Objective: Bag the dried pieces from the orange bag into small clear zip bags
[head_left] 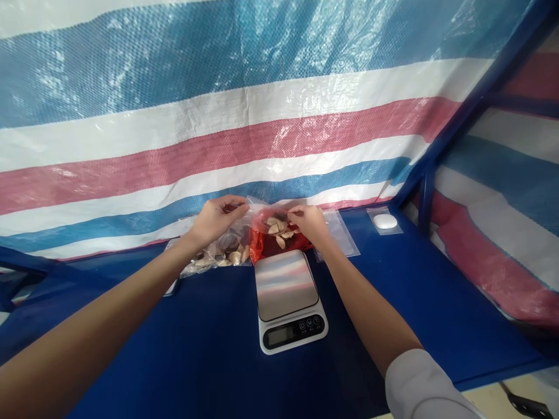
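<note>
With the fingers of our left hand [220, 220] closed on clear plastic [257, 205], we bend those of our right hand [311, 222] together, their hold unclear to us, near pale pieces [279, 228] at the red bag [257, 244], just behind the scale [287, 291] on the blue surface [209, 343].

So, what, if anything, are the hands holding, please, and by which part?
The left hand pinches a clear plastic bag by its upper edge; what the right hand grips cannot be told.
</note>
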Demonstrator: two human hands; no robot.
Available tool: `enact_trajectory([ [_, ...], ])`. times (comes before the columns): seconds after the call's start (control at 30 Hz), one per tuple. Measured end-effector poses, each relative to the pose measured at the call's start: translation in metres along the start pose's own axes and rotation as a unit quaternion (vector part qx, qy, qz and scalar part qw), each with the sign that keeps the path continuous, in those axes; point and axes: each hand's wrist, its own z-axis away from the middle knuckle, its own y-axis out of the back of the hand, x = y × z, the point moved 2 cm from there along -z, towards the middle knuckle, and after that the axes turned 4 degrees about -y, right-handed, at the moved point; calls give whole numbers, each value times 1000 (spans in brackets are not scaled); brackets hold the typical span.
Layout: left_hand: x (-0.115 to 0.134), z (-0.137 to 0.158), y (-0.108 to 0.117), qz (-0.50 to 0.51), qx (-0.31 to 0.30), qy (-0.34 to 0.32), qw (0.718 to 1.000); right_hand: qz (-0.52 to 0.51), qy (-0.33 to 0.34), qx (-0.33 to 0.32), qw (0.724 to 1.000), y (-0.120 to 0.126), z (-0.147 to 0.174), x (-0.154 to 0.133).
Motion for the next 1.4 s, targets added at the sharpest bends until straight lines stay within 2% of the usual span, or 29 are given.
enact_trajectory([
  [0.13,1,-4,0,-6,9,-7,1000,-42,-6,-14,999,-2,-1,3],
  [0.23,4,-7,2,-27,17,-23,999,-118,-23,-39,992,-5,0,3],
  [0.37,7,-8,4,-23,25,-31,999,-260,-67,-96,959,-10,4,-3],
  [0.5,4,-9,4,18,27,-23,999,-315,-111,-89,938,-11,8,-9],
  [0.83,0,-9,6,57,35,-8,998,-350,-123,-123,920,-17,4,3],
  [1.07,-3,4,10,57,-11,17,998,-320,-124,-93,935,-13,5,2],
  [1.27,5,6,6,13,-37,-56,998,-297,-124,-71,944,-15,8,-1],
  [1.4,12,-1,5,-3,-19,-57,998,-248,-85,-95,960,-19,6,2],
])
